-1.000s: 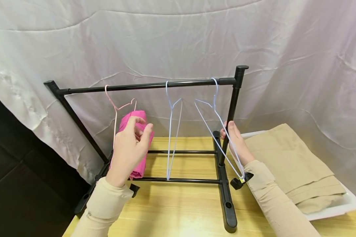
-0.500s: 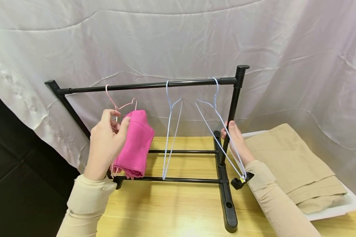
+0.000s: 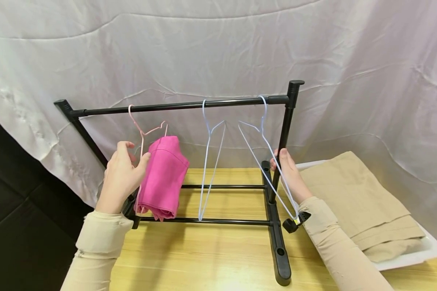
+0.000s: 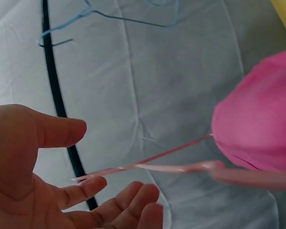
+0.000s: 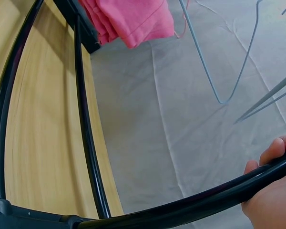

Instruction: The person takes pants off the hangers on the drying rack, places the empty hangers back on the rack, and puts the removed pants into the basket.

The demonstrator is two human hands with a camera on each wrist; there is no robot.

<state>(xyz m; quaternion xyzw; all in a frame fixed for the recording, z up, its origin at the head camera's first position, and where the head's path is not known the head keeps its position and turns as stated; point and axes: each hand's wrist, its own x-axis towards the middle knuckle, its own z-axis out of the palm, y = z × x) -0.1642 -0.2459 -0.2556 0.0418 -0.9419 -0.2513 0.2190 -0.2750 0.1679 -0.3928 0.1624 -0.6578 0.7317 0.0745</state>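
My right hand (image 3: 292,174) grips the right upright post (image 3: 286,123) of a black clothes rack, its fingers curled round the tube in the right wrist view. At the rack's left side, my left hand (image 3: 121,176) is beside a pink hanger (image 3: 143,142), thumb and fingers spread apart and holding nothing. Folded pink cloth (image 3: 164,173) drapes over that hanger, which hooks on the top bar (image 3: 175,106). In the left wrist view the hanger (image 4: 181,168) crosses close by the fingertips. A pale blue hanger (image 3: 208,143) hangs bare at mid-bar, and a second blue hanger (image 3: 264,125) near the right post.
A white tray (image 3: 435,245) with folded beige cloth (image 3: 357,202) stands right of the rack on the wooden table (image 3: 196,254). Grey-white curtain (image 3: 218,52) hangs behind. Two black lower rails (image 3: 225,221) span the rack's feet.
My left hand has moved left, off the front of the pink cloth to beside its hanger. The pink cloth now faces forward more broadly. My right hand stays on the post.
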